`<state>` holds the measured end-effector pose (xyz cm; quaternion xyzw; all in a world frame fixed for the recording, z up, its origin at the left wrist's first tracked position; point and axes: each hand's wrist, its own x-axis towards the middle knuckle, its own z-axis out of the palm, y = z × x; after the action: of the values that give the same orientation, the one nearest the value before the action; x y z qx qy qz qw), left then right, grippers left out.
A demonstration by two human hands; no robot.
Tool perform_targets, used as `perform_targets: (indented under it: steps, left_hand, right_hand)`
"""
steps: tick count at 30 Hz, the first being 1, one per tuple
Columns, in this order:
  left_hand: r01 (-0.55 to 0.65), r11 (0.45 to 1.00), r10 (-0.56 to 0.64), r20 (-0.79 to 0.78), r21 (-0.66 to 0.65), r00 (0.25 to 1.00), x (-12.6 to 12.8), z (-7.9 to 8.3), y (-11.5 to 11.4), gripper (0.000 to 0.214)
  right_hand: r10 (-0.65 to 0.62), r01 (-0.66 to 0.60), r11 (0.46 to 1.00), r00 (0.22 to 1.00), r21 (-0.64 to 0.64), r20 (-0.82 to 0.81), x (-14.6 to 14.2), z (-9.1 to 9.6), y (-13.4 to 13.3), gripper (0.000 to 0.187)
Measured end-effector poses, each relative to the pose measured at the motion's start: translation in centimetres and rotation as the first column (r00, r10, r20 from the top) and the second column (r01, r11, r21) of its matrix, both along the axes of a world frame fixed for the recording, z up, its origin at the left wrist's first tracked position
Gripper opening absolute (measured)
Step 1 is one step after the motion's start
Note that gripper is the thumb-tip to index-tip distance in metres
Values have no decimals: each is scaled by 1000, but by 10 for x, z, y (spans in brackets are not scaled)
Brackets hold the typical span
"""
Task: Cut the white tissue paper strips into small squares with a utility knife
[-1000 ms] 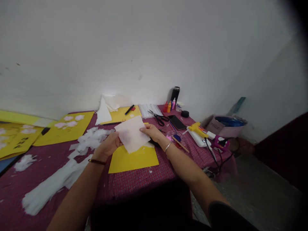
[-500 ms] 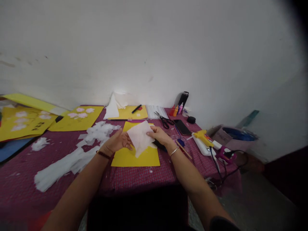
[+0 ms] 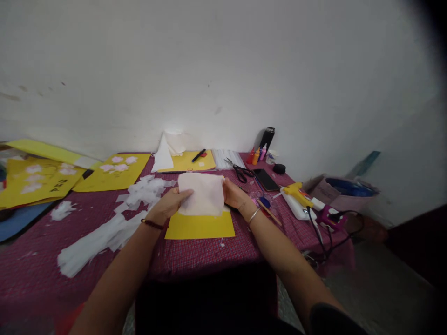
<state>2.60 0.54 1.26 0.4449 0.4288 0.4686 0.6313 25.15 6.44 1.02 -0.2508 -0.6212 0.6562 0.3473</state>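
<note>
Between my two hands a pale pinkish-white sheet of tissue is held up flat, roughly square. My left hand pinches its left edge, the thumb lying across the front. At the opposite edge my right hand grips the sheet, its fingers partly behind it. Beneath the tissue lies a yellow sheet of card, its upper part hidden. White crumpled tissue strips spread over the tablecloth just left of my left hand. A thin wooden stick lies right of my right hand.
Black-handled scissors, a phone, small paint bottles and a black flask stand or lie at back right. A yellow glue gun with cables sits near the right edge. Yellow cards with pink flowers lie left.
The tissue has turned from a slanted diamond to a level square facing me. My left hand, formerly open beside it, has closed on its left edge; my right hand has shifted slightly.
</note>
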Motion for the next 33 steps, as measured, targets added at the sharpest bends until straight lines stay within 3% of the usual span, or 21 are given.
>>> perform_targets:
  steps: [3, 10, 17, 27, 33]
  left_hand:
    - [-85, 996, 85, 20, 29, 996, -2, 3, 1, 24]
    - [-91, 996, 91, -8, 8, 996, 3, 1, 0, 21]
    - [-118, 993, 119, -22, 27, 993, -16, -5, 9, 22]
    - [-165, 983, 159, 81, 80, 984, -20, 1, 6, 12]
    - [-143, 981, 128, 112, 131, 985, -20, 7, 1, 4]
  right_hand:
    - [-15, 14, 1000, 999, -13, -49, -2, -2, 1, 61]
    - [-113, 114, 993, 994, -24, 8, -6, -13, 3, 43]
    - [-208, 207, 978, 977, -30, -43, -2, -12, 10, 36]
    - [-147, 143, 989, 985, -41, -94, 5, -1, 5, 8]
    - [-97, 95, 995, 988, -27, -123, 6, 1, 3, 3]
